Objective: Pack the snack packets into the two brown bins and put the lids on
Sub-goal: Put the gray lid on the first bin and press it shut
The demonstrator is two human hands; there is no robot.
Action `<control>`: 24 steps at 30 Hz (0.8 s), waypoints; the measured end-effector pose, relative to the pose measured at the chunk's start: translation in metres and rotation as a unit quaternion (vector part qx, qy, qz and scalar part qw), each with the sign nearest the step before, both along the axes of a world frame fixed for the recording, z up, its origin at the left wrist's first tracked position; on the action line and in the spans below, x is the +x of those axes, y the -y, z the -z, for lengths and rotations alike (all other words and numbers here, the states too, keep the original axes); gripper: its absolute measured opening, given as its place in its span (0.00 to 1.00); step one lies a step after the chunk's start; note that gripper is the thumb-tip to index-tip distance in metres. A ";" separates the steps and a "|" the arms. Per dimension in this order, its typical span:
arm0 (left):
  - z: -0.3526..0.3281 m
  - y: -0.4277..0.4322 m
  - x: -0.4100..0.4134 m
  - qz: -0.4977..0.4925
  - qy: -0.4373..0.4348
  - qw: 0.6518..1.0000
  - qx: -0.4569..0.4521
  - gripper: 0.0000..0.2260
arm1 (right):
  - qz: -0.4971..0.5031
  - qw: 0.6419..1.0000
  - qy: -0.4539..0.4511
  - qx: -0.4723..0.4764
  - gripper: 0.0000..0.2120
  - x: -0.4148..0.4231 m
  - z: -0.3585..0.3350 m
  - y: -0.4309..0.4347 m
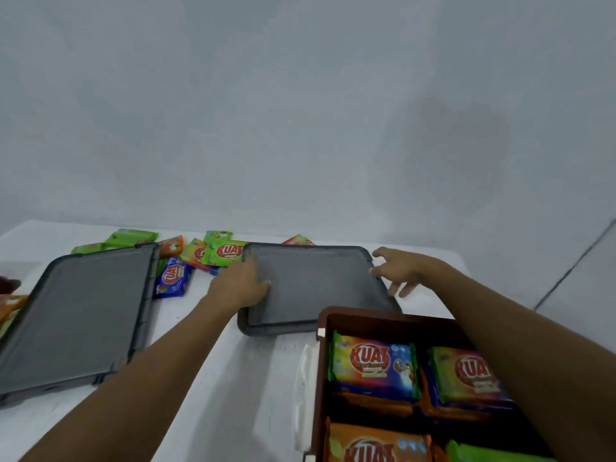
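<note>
A brown bin [325, 328] stands at the lower right, filled with several colourful snack packets [373, 365]. Just behind it a grey lid [313, 281] lies flat on the white table. My left hand [238, 285] rests on the lid's left edge, fingers on its surface. My right hand [398, 270] is at the lid's right edge, fingers spread around the rim. A second grey lid [76, 311] lies at the left. Loose packets [173, 276] lie behind and between the two lids.
The white table [213, 361] meets a plain grey wall at the back. A white latch handle [305, 388] sticks out from the bin's left side. At the far left edge an orange packet [11, 305] peeks out beside the left lid.
</note>
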State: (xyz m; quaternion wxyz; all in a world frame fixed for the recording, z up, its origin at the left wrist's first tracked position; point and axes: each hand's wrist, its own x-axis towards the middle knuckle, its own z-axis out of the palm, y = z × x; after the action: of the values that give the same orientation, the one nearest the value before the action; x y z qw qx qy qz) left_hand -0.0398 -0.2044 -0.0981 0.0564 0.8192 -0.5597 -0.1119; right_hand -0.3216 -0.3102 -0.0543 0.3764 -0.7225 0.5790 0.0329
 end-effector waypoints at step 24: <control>-0.067 -0.107 -0.124 0.006 -0.675 0.702 -0.228 0.19 | 0.239 0.890 0.335 -0.195 0.12 -0.166 -0.033 -0.136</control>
State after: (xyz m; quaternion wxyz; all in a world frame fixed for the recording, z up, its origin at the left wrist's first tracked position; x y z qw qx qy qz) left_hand -0.1636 -0.0971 -0.0311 0.6036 0.4831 -0.3851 -0.5039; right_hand -0.4876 -0.1743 -0.0209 0.3959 -0.5896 0.5684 -0.4154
